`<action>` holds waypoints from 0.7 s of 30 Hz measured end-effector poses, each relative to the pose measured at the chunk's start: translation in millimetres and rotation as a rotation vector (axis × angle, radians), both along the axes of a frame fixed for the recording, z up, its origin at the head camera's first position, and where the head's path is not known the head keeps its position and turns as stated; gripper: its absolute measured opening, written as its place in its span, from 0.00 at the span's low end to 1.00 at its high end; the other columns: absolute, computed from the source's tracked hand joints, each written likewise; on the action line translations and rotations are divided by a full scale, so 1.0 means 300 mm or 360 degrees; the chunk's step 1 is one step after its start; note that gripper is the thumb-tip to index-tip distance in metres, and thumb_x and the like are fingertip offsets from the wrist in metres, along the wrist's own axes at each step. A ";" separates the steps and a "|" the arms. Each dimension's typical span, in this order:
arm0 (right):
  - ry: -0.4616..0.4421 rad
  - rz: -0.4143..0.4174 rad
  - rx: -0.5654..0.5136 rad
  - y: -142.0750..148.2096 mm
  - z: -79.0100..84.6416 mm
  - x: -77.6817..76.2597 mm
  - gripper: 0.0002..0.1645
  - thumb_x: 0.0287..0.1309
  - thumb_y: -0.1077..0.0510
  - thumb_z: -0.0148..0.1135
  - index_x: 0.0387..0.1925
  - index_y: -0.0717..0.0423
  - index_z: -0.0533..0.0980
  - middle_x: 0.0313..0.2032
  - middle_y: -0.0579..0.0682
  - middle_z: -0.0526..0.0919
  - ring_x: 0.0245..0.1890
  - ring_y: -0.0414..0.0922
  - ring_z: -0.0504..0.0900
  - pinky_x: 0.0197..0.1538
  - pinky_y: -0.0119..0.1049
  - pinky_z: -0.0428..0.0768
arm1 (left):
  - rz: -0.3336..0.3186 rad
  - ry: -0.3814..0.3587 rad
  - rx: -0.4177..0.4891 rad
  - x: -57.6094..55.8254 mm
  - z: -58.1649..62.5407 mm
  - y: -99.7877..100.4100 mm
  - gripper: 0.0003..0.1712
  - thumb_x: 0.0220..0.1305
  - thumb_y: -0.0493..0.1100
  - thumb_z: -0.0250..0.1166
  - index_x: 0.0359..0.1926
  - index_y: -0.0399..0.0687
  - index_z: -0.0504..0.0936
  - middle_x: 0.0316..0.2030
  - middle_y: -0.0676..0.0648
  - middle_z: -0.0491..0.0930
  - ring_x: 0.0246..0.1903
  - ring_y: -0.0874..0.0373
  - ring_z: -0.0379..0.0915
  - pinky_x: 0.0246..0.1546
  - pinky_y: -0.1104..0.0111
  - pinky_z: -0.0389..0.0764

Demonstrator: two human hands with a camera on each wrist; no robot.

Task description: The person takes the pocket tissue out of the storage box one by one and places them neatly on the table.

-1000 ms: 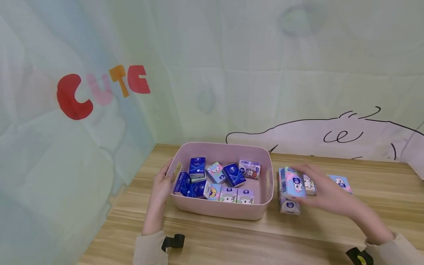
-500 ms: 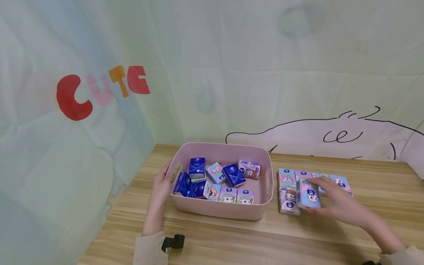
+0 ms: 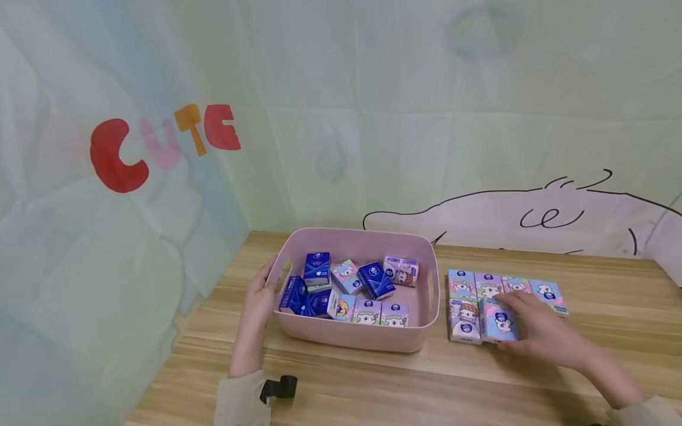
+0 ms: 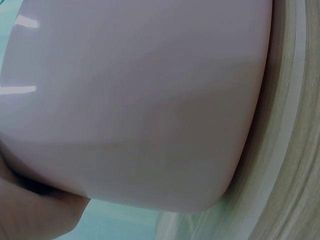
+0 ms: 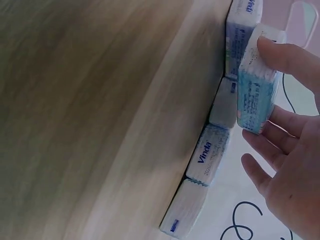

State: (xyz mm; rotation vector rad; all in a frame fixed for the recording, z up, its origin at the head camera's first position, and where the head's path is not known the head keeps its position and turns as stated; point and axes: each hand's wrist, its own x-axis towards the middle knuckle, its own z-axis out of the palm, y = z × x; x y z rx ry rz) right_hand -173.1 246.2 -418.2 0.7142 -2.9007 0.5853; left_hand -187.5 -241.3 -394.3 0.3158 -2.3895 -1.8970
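Note:
My right hand (image 3: 543, 325) pinches a light-blue pack of pocket tissues (image 3: 499, 320) between thumb and fingers. In the right wrist view the same tissue pack (image 5: 257, 85) is tilted, its white end under my thumb. It is held beside a purple tissue pack (image 3: 465, 320), in front of a row of pastel tissue packs (image 3: 488, 284) on the table. My left hand (image 3: 261, 302) grips the left side of a pink plastic basket (image 3: 357, 338) at its handle hole. The basket's outer wall (image 4: 150, 100) fills most of the left wrist view, with my left hand (image 4: 40, 212) at its lower left.
Inside the basket lie several dark-blue tissue packs (image 3: 376, 281) and pastel ones (image 3: 367, 312). Wooden tabletop (image 3: 373, 384) runs in front of the basket and the row. Behind stands a printed fabric backdrop (image 3: 346, 165) with cartoon lines and coloured letters.
My right hand has carried the light-blue tissue pack rightward off the leftmost packs, then down beside the purple pack. The left hand and basket stay in place.

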 end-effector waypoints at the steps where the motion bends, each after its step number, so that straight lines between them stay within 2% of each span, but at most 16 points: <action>1: 0.0012 0.0001 0.0010 -0.002 -0.003 0.000 0.50 0.33 0.46 0.80 0.59 0.64 0.71 0.55 0.65 0.75 0.56 0.65 0.72 0.57 0.65 0.70 | 0.0000 -0.0004 0.0003 0.000 0.001 0.000 0.29 0.74 0.35 0.38 0.74 0.46 0.53 0.75 0.41 0.50 0.75 0.44 0.44 0.73 0.48 0.52; 9: 0.0042 0.0012 0.0011 0.005 -0.013 -0.005 0.50 0.32 0.47 0.80 0.58 0.64 0.71 0.53 0.64 0.76 0.55 0.64 0.72 0.55 0.64 0.71 | 0.0007 0.0005 0.0011 -0.004 0.004 0.003 0.30 0.73 0.34 0.38 0.74 0.45 0.53 0.75 0.42 0.50 0.75 0.44 0.44 0.73 0.50 0.54; 17: 0.0122 0.0061 0.0037 0.012 -0.027 -0.015 0.51 0.29 0.47 0.81 0.57 0.64 0.72 0.52 0.62 0.76 0.53 0.62 0.74 0.54 0.62 0.72 | 0.0005 0.0007 0.0004 -0.003 0.005 0.000 0.29 0.74 0.35 0.39 0.74 0.45 0.53 0.75 0.42 0.50 0.75 0.44 0.43 0.74 0.48 0.50; 21: 0.0074 0.0047 0.0052 0.008 -0.034 -0.014 0.51 0.30 0.46 0.81 0.59 0.63 0.71 0.55 0.63 0.74 0.56 0.64 0.71 0.55 0.65 0.70 | 0.0008 0.0017 -0.0018 0.001 0.006 0.001 0.29 0.73 0.35 0.40 0.74 0.44 0.54 0.75 0.42 0.52 0.75 0.45 0.43 0.74 0.48 0.50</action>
